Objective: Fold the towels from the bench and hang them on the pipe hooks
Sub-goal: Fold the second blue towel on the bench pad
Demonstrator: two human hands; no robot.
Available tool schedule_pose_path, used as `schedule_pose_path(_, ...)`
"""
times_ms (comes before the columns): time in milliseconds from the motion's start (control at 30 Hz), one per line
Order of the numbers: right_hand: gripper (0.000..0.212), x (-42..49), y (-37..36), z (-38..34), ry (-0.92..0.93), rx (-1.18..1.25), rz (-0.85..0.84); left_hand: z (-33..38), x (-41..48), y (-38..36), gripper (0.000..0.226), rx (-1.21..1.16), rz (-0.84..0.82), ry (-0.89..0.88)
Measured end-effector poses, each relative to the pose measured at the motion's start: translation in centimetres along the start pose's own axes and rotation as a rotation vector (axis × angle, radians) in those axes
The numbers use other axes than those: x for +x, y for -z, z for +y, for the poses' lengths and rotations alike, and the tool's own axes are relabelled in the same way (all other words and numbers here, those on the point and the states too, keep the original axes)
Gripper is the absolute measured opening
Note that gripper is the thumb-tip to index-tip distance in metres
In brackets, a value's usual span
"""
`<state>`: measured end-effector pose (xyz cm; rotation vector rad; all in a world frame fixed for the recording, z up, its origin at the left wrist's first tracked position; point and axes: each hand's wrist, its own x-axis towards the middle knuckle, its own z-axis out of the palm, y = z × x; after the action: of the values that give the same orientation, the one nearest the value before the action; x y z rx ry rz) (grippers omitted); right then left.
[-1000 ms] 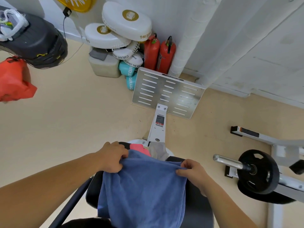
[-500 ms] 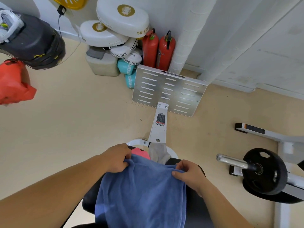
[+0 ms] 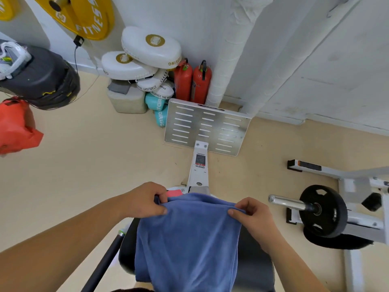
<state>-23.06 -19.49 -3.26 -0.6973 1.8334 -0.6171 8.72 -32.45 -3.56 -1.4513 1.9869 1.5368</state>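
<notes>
A blue towel [image 3: 187, 243] hangs doubled over the black bench seat [image 3: 254, 260]. My left hand [image 3: 143, 200] pinches its upper left corner. My right hand [image 3: 252, 216] pinches the upper right corner, so the top edge stretches between them. Behind that edge peek a pink towel [image 3: 174, 193] and a grey towel [image 3: 200, 189], mostly hidden by the blue one. White wrapped pipes [image 3: 227, 60] run up the wall ahead; no hooks show on them.
The bench's metal footplate [image 3: 207, 128] stands ahead on the floor. Two red fire extinguishers [image 3: 192, 83] and stacked white boxing pads [image 3: 147, 57] sit by the wall. A barbell with a black plate [image 3: 322, 210] lies to the right. A black punching bag [image 3: 40, 76] and red bag [image 3: 16, 127] hang left.
Both hands have lifted the blue towel's top edge and pulled it straighter, covering more of the pink and grey towels. The view has tilted up a little.
</notes>
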Motion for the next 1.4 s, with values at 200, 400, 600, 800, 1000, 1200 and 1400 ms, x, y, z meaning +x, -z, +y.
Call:
schedule_pose_path(200, 0.017, -7.1, 2.6, -0.6, 0.041, 0.109, 0.102, 3.3, -5.9, 1.9, 0.010, -0.048, 0.091, -0.085)
schedule_pose_path(400, 0.013, -14.2, 5.6, -1.5, 0.130, 0.208, 0.082, 5.4, -13.7, 0.1, 0.018, -0.019, 0.201, -0.179)
schedule_pose_path(600, 0.013, -20.8, 8.3, 0.2, 0.242, 0.229, 0.092, 9.4, -19.4, -3.3, 0.019, 0.026, 0.333, -0.237)
schedule_pose_path(800, 0.008, -26.8, 11.0, 1.0, 0.382, 0.084, 0.156, 11.3, -26.2, -5.5, 0.021, 0.108, 0.489, -0.265)
schedule_pose_path(1000, 0.033, -31.1, 12.8, -1.3, 0.505, -0.084, 0.124, 12.6, -32.2, -6.2, 0.020, 0.179, 0.578, -0.325)
schedule_pose_path(1200, 0.009, -31.5, 13.1, -3.1, 0.494, -0.387, 0.182, 12.1, -33.3, -5.6, 0.037, 0.321, 0.508, -0.342)
schedule_pose_path(1400, 0.016, -29.7, 11.2, -6.1, 0.526, -0.267, 0.319, 12.7, -31.0, -2.6, 0.013, 0.534, 0.667, -0.343)
